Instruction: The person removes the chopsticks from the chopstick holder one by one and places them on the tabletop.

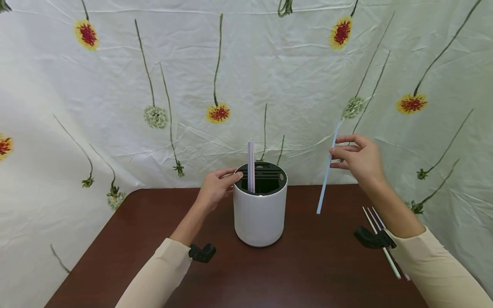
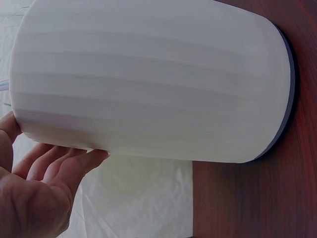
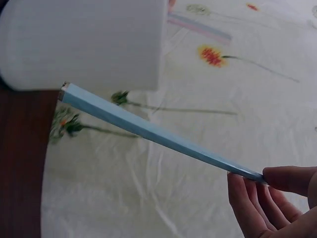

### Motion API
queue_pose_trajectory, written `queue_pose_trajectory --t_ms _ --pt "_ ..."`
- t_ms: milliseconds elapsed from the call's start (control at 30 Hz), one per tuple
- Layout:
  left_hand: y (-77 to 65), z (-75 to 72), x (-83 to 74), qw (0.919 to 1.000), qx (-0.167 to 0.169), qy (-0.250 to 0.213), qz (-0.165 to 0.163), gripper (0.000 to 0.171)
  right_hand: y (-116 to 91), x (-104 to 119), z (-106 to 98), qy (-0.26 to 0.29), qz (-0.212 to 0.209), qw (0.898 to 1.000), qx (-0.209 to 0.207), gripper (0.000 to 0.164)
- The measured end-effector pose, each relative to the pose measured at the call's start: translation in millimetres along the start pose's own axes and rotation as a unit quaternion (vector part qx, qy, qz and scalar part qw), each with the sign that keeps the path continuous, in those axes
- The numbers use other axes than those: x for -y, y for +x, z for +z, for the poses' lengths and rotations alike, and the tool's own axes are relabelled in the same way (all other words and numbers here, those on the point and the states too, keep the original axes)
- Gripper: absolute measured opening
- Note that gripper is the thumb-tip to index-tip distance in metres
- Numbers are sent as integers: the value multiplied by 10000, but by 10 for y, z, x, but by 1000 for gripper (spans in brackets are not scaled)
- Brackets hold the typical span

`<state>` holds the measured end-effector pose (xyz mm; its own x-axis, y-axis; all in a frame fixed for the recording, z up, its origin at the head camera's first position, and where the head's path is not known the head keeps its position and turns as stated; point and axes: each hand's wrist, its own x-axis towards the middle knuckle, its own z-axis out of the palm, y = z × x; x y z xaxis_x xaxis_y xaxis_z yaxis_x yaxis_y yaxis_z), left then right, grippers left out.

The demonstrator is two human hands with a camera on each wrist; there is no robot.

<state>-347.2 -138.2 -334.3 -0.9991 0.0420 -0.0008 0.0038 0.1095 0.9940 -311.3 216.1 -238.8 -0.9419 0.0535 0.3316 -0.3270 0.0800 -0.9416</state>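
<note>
A white utensil holder (image 1: pixel 259 218) with a dark slotted top insert (image 1: pixel 271 171) stands upright on the table. My left hand (image 1: pixel 216 188) grips its upper left side, thumb at the rim and fingers against the outer wall. Pale lilac chopsticks (image 1: pixel 251 164) stand upright in the holder; their lower ends are hidden. Off to the right, my right hand (image 1: pixel 360 156) pinches a light blue chopstick (image 1: pixel 326 175) between thumb and fingers, above the table. It slants, with its squared end pointing down, apart from the holder. In the right wrist view that blue chopstick (image 3: pixel 148 130) spans the middle.
Several more chopsticks (image 1: pixel 387 252) lie on the dark brown table (image 1: pixel 304 265) at the right, partly hidden beneath my right forearm. A flower-printed white cloth (image 1: pixel 185 85) hangs behind the table. Each wrist bears a black camera mount (image 1: pixel 202 253).
</note>
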Motion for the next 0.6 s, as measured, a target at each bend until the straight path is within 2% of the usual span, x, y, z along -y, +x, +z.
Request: queue_pose_trajectory --t_ms 133,267,500,600 --pt "-3 1 17 10000 -30 -40 22 48 -28 -170 -176 -740 199 9971 21 21" --pt "1 2 38 10000 -19 -28 25 48 -57 -362 -337 -1515 505 9872 12 31" --pt "15 1 51 10000 80 -60 1 49 -134 -717 -636 -2029 1041 9735 139 42" --pt "11 3 37 9999 63 -107 -24 48 -166 -874 -768 -2303 1353 9635 179 43"
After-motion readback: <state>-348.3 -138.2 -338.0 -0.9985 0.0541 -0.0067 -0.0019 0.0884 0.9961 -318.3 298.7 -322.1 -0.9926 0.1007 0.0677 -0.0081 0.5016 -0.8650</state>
